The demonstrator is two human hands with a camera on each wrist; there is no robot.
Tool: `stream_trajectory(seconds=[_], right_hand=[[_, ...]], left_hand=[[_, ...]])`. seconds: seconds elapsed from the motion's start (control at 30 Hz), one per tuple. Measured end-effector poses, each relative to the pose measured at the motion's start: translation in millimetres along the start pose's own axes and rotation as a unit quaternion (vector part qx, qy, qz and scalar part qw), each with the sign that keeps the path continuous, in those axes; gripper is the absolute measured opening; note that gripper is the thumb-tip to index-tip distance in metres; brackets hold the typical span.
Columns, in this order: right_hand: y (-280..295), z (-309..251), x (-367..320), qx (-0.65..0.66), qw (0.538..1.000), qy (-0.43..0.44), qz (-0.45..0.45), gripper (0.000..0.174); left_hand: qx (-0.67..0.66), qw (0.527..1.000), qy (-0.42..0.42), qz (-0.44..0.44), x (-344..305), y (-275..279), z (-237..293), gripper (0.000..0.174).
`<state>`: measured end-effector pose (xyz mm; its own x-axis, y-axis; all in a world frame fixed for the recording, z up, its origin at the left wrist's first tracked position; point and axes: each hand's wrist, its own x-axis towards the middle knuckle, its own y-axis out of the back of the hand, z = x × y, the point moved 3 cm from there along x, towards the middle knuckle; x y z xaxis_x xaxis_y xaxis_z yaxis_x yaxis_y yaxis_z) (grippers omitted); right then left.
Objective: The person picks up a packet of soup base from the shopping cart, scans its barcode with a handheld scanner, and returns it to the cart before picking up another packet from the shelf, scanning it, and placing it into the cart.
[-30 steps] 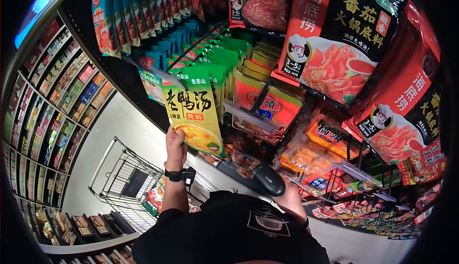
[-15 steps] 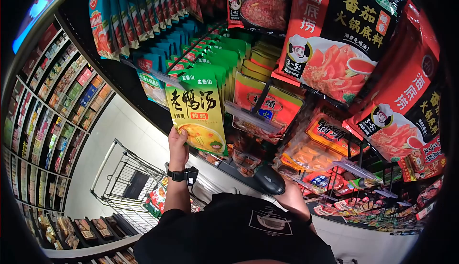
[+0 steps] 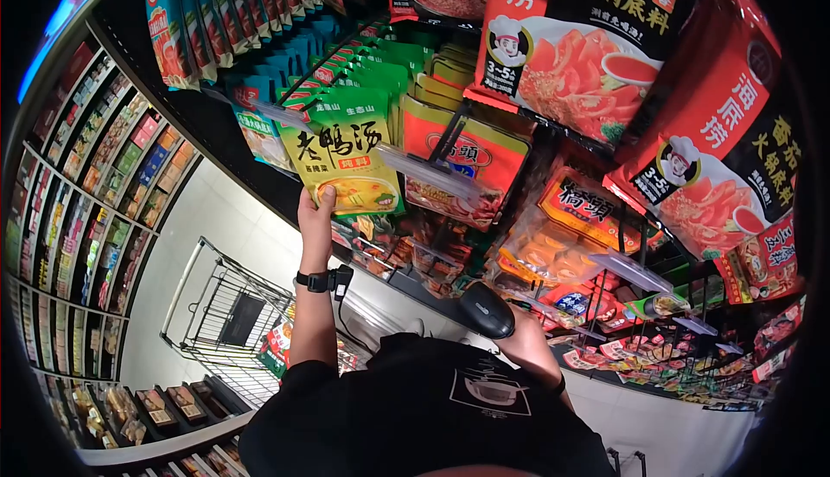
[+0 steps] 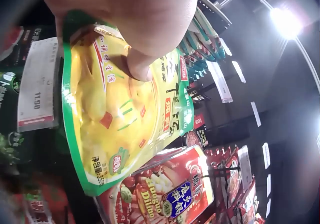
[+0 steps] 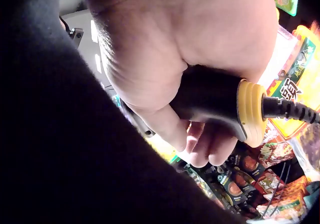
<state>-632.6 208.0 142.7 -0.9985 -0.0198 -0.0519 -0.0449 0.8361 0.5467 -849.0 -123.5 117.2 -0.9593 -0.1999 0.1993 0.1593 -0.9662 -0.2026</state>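
My left hand [image 3: 316,218] pinches the lower left edge of a yellow and green soup seasoning packet [image 3: 341,162], thumb on its printed front. In the left wrist view the thumb presses the packet [image 4: 125,119] near the picture of the soup. Its top end lines up with a row of matching green packets [image 3: 393,79] behind it. Lower right, my right hand [image 3: 523,343] grips a black handheld barcode scanner [image 3: 486,311]. The right wrist view shows fingers wrapped around the scanner's handle [image 5: 210,96], with a yellow collar and a cord at its end.
Red packets [image 3: 471,157] hang just right of the green row, with clear price tag holders [image 3: 428,173] jutting out. Large hotpot base bags [image 3: 571,71] hang farther right. A wire shopping cart [image 3: 233,313] stands in the aisle at left, before stocked shelves [image 3: 95,209].
My left hand and the packet have moved up in the head view, and the packet now looks shorter, its lower end tilted. The view has shifted somewhat; the right hand keeps the scanner.
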Motion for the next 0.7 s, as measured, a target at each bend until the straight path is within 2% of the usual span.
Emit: stream_trajectory(seconds=[0.07,0.13,0.2,0.27,0.33,0.43,0.5,0.6,0.67,0.7], right_hand=[[2,-2,-4,0.007,1.000,0.006,-0.002,0.030],[2,4,-7,0.007,1.000,0.000,-0.009,0.031],[-1,15,-10,-0.011,0.999,0.027,-0.020,0.031],[-3,21,-13,-0.034,0.999,-0.002,-0.040,0.029],[-7,31,-15,-0.056,0.995,-0.023,-0.083,0.031],[-20,55,-18,-0.084,0.986,-0.049,-0.135,0.031],[-33,74,-18,-0.145,0.972,-0.043,-0.179,0.027],[-62,135,-25,-0.165,0.968,-0.013,-0.190,0.028],[-79,177,-30,-0.175,0.953,-0.088,-0.231,0.030],[-88,207,-34,-0.194,0.950,-0.090,-0.229,0.032]], left_hand=[[0.018,0.999,-0.018,0.025,-4,5,-7,0.037],[0.095,0.993,0.020,0.072,-10,13,-12,0.035],[0.082,0.993,0.027,0.083,-19,14,-17,0.033],[0.112,0.987,-0.014,0.118,-33,20,-23,0.033],[0.112,0.987,-0.006,0.118,-50,29,-34,0.032],[0.179,0.974,0.037,0.136,-83,43,-46,0.030],[0.210,0.971,0.059,0.098,-104,53,-64,0.027],[0.251,0.962,0.111,0.017,-141,51,-81,0.019],[0.289,0.944,0.133,-0.089,-166,55,-101,0.022],[0.369,0.907,0.121,-0.162,-178,51,-99,0.026]])
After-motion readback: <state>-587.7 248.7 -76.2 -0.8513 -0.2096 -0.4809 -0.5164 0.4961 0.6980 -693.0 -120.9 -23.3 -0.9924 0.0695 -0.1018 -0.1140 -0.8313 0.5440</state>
